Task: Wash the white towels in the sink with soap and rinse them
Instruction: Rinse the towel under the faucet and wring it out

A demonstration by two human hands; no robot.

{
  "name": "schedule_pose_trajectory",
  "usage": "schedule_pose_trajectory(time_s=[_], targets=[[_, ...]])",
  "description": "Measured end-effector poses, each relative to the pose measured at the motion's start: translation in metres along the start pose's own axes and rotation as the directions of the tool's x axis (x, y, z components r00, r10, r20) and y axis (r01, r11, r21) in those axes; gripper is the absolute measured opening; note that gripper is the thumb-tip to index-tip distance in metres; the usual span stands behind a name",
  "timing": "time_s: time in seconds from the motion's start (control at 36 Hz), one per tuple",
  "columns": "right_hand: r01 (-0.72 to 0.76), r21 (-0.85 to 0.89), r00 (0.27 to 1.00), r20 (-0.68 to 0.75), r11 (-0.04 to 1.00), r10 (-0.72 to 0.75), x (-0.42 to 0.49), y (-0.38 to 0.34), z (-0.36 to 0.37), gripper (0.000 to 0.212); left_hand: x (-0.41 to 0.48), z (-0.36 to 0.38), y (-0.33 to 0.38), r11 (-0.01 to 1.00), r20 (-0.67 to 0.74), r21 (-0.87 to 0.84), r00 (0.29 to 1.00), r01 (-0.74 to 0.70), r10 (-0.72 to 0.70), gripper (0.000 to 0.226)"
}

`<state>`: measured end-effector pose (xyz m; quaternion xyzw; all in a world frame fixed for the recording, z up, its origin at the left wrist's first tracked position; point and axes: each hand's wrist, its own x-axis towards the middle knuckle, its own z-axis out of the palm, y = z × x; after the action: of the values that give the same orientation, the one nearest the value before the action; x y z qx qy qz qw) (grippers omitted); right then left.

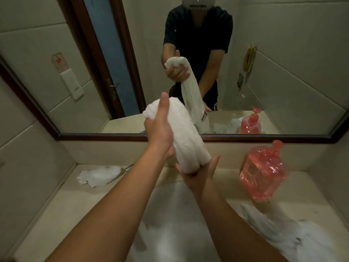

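As the towel (184,133) stands near upright over the sink (170,214), we grip its top with the left hand (159,129) and its bottom with the right hand (200,174).

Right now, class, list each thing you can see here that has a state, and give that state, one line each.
Held towel: rolled up, raised above the sink, gripped at both ends.
Left hand: curled round the towel's top.
Right hand: holds the towel's lower end.
Left towel: crumpled on the counter.
Right towel: lies at the sink's right edge.
Sink: sudsy.
Soap bottle: wrapped in plastic, upright.
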<state>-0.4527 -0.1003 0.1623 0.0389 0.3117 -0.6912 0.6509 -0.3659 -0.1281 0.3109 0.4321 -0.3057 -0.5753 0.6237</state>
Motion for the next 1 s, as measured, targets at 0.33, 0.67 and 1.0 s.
schedule_pose_trajectory(time_s=[0.33, 0.67, 1.0], targets=[[0.034, -0.126, 0.999, 0.004, 0.991, -0.034, 0.031, -0.024, 0.025, 0.044, 0.018, -0.120, 0.008, 0.997, 0.119, 0.035, 0.990, 0.076, -0.080, 0.068], [0.419, -0.528, 0.858, 0.495, 0.738, -0.133, -0.019, -0.015, 0.074, 0.048, 0.012, -0.065, -0.022, 0.762, 0.305, 0.509, 0.912, -0.400, 0.274, 0.065], [0.293, -0.675, 0.907, 0.420, 0.677, 0.027, -0.030, -0.033, 0.070, 0.094, 0.000, -0.059, -0.054, 0.859, 0.299, 0.487, 0.954, -0.158, 0.006, 0.049]])
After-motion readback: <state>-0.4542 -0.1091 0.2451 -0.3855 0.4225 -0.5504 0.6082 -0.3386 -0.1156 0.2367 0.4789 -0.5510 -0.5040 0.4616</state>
